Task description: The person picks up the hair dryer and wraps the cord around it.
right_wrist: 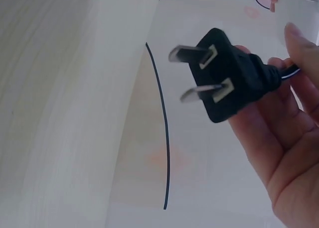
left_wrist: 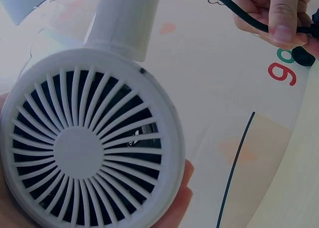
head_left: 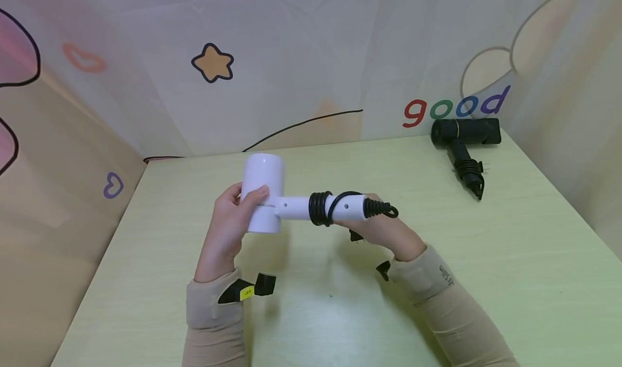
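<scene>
A white hair dryer [head_left: 264, 172] is held above the table, its handle pointing right. My left hand [head_left: 227, 221] grips the barrel, thumb across the near side. The round slatted grille [left_wrist: 79, 152] at the barrel's end fills much of the left wrist view. Several turns of black power cord [head_left: 318, 209] wrap round the handle. Behind the handle's end is my right hand [head_left: 389, 232], partly hidden in the head view. It pinches the cord between thumb and fingers, close to the two-pronged plug [right_wrist: 219, 78], as the wrist views show.
At the back right of the pale table [head_left: 330, 313] lies a black hair dryer [head_left: 468, 131], its cord wound round the handle. A printed curtain [head_left: 301, 59] stands behind the table's back edge and along both sides.
</scene>
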The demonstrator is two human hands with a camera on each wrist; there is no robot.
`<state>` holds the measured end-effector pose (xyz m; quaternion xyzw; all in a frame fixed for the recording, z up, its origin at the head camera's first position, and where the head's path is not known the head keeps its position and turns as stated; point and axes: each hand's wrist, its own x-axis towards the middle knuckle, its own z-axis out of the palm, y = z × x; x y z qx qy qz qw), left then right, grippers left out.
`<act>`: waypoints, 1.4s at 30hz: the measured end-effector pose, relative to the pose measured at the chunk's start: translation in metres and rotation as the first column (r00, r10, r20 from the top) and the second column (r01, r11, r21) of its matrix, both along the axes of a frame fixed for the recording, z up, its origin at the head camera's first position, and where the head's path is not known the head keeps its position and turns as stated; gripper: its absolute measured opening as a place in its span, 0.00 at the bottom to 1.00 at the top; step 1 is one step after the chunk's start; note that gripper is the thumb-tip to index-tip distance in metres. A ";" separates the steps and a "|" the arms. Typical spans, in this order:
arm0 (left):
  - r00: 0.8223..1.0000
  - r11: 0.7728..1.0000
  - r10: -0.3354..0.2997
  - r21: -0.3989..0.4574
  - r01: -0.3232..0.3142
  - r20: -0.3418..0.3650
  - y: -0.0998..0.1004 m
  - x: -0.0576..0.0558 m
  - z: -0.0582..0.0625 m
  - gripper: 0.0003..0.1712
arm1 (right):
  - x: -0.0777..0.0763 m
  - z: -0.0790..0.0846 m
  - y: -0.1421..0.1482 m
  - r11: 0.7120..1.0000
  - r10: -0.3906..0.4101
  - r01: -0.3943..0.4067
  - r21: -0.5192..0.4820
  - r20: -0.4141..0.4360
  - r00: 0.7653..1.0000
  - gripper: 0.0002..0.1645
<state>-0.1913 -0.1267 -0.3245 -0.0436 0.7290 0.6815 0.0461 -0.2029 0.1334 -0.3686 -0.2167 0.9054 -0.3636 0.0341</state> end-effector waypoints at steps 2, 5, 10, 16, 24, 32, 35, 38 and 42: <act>1.000 1.000 -0.017 -0.010 0.017 -0.007 0.000 0.000 0.000 0.29 | 0.000 0.001 0.001 0.999 -0.026 0.025 -0.044 -0.007 1.000 0.05; 0.999 0.999 -0.046 -0.013 0.046 -0.015 0.000 0.001 -0.001 0.28 | 0.000 0.001 0.005 0.991 0.011 -0.023 -0.134 -0.086 0.996 0.12; 0.994 0.995 -0.104 -0.011 0.104 -0.022 0.001 0.001 -0.002 0.28 | 0.001 0.004 0.009 0.968 0.087 -0.123 -0.218 -0.169 0.982 0.10; 0.984 0.984 -0.177 -0.038 0.176 -0.025 -0.001 0.002 -0.005 0.28 | 0.001 0.007 0.008 0.982 0.057 -0.082 -0.171 -0.149 0.987 0.05; 0.968 0.965 -0.249 -0.081 0.248 -0.005 -0.003 0.003 -0.006 0.28 | 0.003 0.007 0.008 0.985 0.017 -0.040 -0.170 -0.137 0.990 0.08; 0.956 0.946 -0.290 -0.142 0.292 0.034 -0.005 0.002 -0.008 0.27 | 0.004 0.008 0.011 0.979 -0.002 -0.010 -0.206 -0.061 0.998 0.09; 0.952 0.937 -0.303 -0.169 0.306 0.044 -0.005 0.002 -0.009 0.27 | 0.004 0.009 0.012 0.977 0.006 -0.017 -0.211 -0.050 0.999 0.10; 0.947 0.927 -0.318 -0.194 0.322 0.052 -0.005 0.003 -0.009 0.27 | 0.004 0.010 0.011 0.977 0.019 -0.029 -0.210 -0.048 0.999 0.11; 0.945 0.916 -0.318 -0.230 0.327 0.076 -0.004 0.003 -0.010 0.29 | 0.005 0.011 0.011 0.979 0.032 -0.042 -0.200 -0.051 0.998 0.12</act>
